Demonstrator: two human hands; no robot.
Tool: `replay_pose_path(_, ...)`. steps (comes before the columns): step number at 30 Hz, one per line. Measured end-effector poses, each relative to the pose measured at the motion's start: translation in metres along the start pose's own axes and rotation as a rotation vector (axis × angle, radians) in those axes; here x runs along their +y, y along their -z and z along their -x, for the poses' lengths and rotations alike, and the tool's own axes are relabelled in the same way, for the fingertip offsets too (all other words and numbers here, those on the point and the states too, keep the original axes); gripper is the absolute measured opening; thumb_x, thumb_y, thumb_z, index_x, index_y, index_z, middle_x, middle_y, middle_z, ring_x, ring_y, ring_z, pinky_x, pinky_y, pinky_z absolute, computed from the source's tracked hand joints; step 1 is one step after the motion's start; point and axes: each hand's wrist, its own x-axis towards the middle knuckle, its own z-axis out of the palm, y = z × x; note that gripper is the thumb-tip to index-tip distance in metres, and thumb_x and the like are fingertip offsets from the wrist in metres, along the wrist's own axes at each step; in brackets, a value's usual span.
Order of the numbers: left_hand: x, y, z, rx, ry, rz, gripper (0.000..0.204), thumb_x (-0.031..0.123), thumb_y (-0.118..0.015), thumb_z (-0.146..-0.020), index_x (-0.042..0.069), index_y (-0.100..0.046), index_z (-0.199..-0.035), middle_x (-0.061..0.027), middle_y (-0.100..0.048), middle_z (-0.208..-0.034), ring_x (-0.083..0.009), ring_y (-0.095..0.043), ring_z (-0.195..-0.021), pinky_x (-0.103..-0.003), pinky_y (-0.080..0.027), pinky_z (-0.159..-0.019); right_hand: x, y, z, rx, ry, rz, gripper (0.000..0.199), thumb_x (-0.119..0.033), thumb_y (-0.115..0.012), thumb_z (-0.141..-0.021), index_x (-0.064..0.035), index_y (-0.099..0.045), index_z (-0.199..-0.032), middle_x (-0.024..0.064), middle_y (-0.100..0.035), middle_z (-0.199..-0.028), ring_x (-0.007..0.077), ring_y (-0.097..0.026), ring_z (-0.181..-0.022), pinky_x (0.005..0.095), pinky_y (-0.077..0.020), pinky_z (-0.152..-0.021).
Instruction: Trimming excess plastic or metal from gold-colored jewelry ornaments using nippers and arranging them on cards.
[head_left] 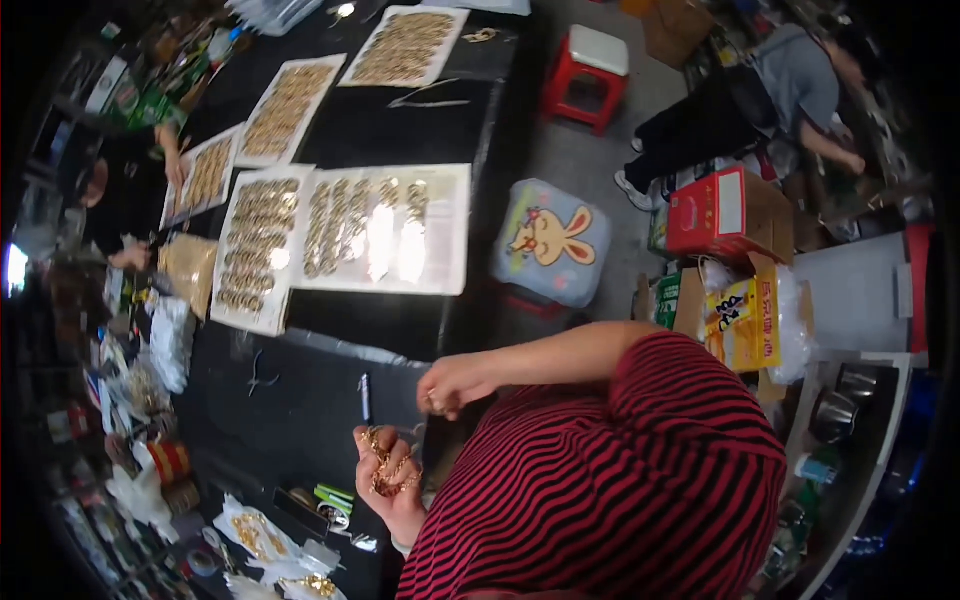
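**Head view: two hands at a gold chain over a black table**

Head camera looks down past a red-and-black striped shirt (610,480) that fills the lower right. The left hand (392,480) rises from the lower edge, palm turned up and fingers curled, closed around a tangle of gold chain (388,462) that loops over its fingers. The right hand (450,383) comes in from the right on a bare forearm that crosses above the shirt; it sits just above the left hand, fingers bent in a loose narrow pinch, and whether it grips anything cannot be told.

Both hands hover at the near edge of the black table (300,400). A pen (365,397) lies on the table just left of the right hand, and small pliers (258,377) lie farther left. White trays (385,228) laid with rows of gold pieces run along the table's far part, well apart from the hands. A stool with a rabbit cushion (550,240) stands beside the table, with a red stool (590,62) beyond it. Cardboard boxes (730,210) are stacked at the right, and another person (760,95) bends over near them.
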Motion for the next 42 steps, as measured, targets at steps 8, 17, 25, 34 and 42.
replay_pose_path(8,-0.23,-0.053,-0.123,0.155,0.166,-0.113,0.034,0.0,-0.051,-0.088,0.013,-0.051,-0.12,-0.0055,-0.044,-0.094,-0.0096,-0.043,-0.065,-0.018,-0.035,-0.048,0.02,0.13,0.304,0.347,0.39,-0.209,0.02,-0.003,-0.063,-0.085,0.0013,-0.062,-0.104,0.0051,-0.06,-0.085,0.0152,-0.061,-0.075,0.0343,-0.0537,-0.071)
replay_pose_path(17,-0.437,-0.08,-0.26,0.099,0.747,-0.15,0.033,-0.002,-0.054,-0.087,0.011,-0.052,-0.117,-0.0094,-0.053,-0.093,-0.0098,-0.045,-0.062,-0.02,-0.037,-0.048,0.05,0.188,0.523,0.761,0.785,-0.464,0.016,-0.003,-0.061,-0.087,-0.0024,-0.061,-0.103,0.0063,-0.061,-0.087,0.0195,-0.061,-0.079,0.0364,-0.0521,-0.072)
replay_pose_path(25,-0.525,-0.095,-0.352,0.118,0.77,-0.166,0.031,-0.003,-0.056,-0.087,0.012,-0.054,-0.114,-0.0115,-0.054,-0.095,-0.0114,-0.045,-0.063,-0.021,-0.037,-0.048,-0.015,0.262,0.592,0.733,0.975,-0.595,0.016,0.0,-0.059,-0.084,-0.0031,-0.059,-0.1,0.0077,-0.06,-0.083,0.0207,-0.058,-0.076,0.0371,-0.0503,-0.072)
replay_pose_path(34,-0.585,-0.145,-0.59,0.013,0.699,-0.08,0.03,-0.003,-0.056,-0.087,0.01,-0.054,-0.114,-0.0113,-0.055,-0.095,-0.0107,-0.045,-0.063,-0.019,-0.036,-0.048,-0.198,0.399,0.636,0.789,0.987,-0.459,0.022,0.002,-0.058,-0.079,-0.0041,-0.058,-0.1,0.0072,-0.057,-0.081,0.0203,-0.054,-0.075,0.0355,-0.048,-0.072)
replay_pose_path(42,-0.573,-0.273,-0.757,-0.05,0.409,-0.239,0.028,-0.004,-0.054,-0.087,0.008,-0.053,-0.112,-0.0085,-0.054,-0.093,-0.0106,-0.045,-0.063,-0.018,-0.035,-0.046,-0.492,0.521,0.643,0.534,0.926,-0.309,0.021,-0.002,-0.06,-0.084,-0.003,-0.057,-0.104,0.012,-0.061,-0.086,0.0253,-0.062,-0.078,0.0377,-0.0511,-0.073)
